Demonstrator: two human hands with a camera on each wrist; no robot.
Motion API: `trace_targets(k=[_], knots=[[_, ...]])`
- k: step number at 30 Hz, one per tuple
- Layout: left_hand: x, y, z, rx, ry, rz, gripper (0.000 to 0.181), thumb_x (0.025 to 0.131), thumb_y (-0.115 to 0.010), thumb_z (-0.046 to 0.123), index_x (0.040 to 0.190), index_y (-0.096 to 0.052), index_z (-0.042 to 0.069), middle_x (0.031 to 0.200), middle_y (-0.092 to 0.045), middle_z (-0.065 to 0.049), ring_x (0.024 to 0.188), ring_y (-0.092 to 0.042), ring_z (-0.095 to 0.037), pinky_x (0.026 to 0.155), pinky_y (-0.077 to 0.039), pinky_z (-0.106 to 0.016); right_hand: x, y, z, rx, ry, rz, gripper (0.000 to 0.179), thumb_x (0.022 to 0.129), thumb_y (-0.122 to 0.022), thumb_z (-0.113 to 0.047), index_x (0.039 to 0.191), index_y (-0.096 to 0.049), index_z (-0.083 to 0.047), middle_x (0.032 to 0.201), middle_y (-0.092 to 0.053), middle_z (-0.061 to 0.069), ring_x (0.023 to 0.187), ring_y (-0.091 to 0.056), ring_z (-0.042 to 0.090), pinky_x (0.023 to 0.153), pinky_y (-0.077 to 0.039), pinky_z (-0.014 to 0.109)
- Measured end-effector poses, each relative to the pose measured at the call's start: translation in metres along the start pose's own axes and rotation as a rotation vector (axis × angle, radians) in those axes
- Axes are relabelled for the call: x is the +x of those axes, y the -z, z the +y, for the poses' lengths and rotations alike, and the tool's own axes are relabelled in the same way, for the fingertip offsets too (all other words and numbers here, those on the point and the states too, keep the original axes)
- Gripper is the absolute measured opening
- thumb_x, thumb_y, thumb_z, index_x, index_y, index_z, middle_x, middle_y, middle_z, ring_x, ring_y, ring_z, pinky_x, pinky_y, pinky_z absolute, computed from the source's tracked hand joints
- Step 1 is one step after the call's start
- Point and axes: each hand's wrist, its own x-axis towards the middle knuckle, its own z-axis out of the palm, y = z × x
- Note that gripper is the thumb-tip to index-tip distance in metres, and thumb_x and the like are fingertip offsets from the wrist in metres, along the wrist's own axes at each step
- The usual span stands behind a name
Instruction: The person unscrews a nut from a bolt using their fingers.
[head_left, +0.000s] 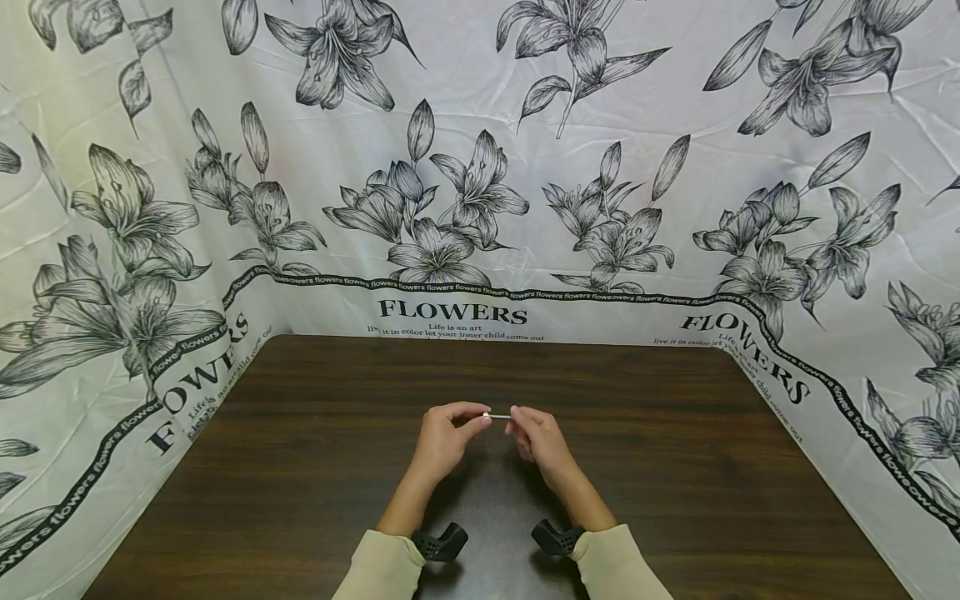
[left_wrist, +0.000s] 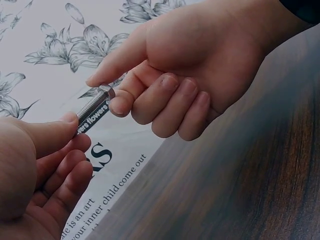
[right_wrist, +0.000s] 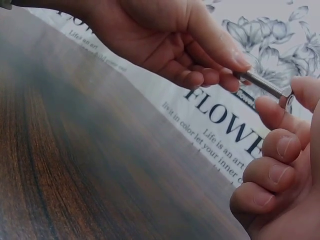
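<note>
Bolt point(left_wrist: 93, 108) crosswise between left hand point(head_left: 444, 437) and right hand point(head_left: 542, 440), above the tabletop point(head_left: 300, 450); flower-print cloth point(head_left: 457, 75) behind the tabletop and along its left and right sides.

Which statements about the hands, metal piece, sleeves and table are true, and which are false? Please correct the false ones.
1. The left hand and the right hand hold the same threaded metal piece. True.
2. The hands touch each other. False: a gap separates them.
3. The sleeves are black. False: the sleeves are pale.
4. The table has a dark wood pattern. True.
5. The metal piece lies on the table. False: it is held up.
</note>
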Motion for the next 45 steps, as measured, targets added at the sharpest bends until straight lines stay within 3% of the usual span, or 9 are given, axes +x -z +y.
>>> trace_targets(k=[5, 11, 18, 39, 42, 45], knots=[[0.0001, 0.0004, 0.0006, 0.004, 0.003, 0.01, 0.012, 0.083, -0.077, 0.006, 0.094, -0.077, 0.008, 0.082, -0.071, 0.0, 0.066, -0.064, -0.015, 0.06, -0.053, -0.027, 0.0005, 0.0004, -0.0012, 0.025, 0.005, 0.018, 0.039, 0.1, -0.055, -0.022, 0.088, -0.054, 0.016, 0.052, -0.034, -0.002, 0.041, -0.027, 0.006, 0.041, -0.023, 0.021], [-0.0002, 0.0013, 0.0017, -0.001, -0.005, 0.014, 0.011, 0.083, -0.077, 0.007, 0.094, -0.077, 0.009, 0.081, -0.071, -0.001, 0.066, -0.064, -0.016, 0.059, -0.053, -0.027, -0.0002, 0.0005, -0.0017, 0.071, 0.052, 0.024, 0.016, 0.097, -0.059, -0.014, 0.091, -0.062, 0.0, 0.054, -0.035, -0.001, 0.042, -0.028, 0.008, 0.043, -0.024, 0.023], [0.0009, 0.0014, 0.0008, -0.002, 0.006, 0.013, 0.013, 0.083, -0.076, 0.007, 0.096, -0.076, 0.003, 0.081, -0.071, -0.001, 0.067, -0.066, -0.021, 0.06, -0.054, -0.027, 0.0, 0.0009, -0.0001, 0.1, 0.14, 0.012, 0.022, 0.094, -0.057, -0.001, 0.105, -0.055, 0.018, 0.053, -0.033, 0.0, 0.043, -0.028, 0.007, 0.042, -0.021, 0.023], [0.0004, 0.0025, 0.0003, 0.002, 0.006, 0.017, 0.011, 0.083, -0.077, 0.009, 0.095, -0.077, 0.008, 0.08, -0.07, 0.001, 0.066, -0.063, -0.015, 0.06, -0.053, -0.027, 0.0021, 0.003, 0.0031, 0.085, 0.295, -0.034, 0.025, 0.087, -0.061, 0.009, 0.109, -0.056, 0.019, 0.055, -0.035, -0.004, 0.042, -0.028, 0.007, 0.04, -0.019, 0.027], [0.0003, 0.0025, -0.0001, 0.006, 0.004, 0.016, 0.011, 0.083, -0.077, 0.009, 0.095, -0.077, 0.008, 0.08, -0.07, 0.001, 0.066, -0.063, -0.015, 0.06, -0.052, -0.027, 0.002, 0.0033, 0.0023, 0.074, 0.276, -0.027, 0.026, 0.089, -0.06, 0.008, 0.112, -0.056, 0.018, 0.055, -0.035, -0.004, 0.042, -0.029, 0.007, 0.04, -0.021, 0.025], [0.0002, 0.0023, 0.0002, 0.008, 0.005, 0.016, 0.012, 0.083, -0.077, 0.009, 0.095, -0.077, 0.008, 0.08, -0.07, 0.001, 0.066, -0.062, -0.016, 0.06, -0.052, -0.027, 0.0011, 0.0024, -0.0014, 0.052, 0.195, 0.004, 0.024, 0.095, -0.057, 0.002, 0.114, -0.057, 0.017, 0.056, -0.037, -0.003, 0.043, -0.029, 0.007, 0.042, -0.023, 0.022]])
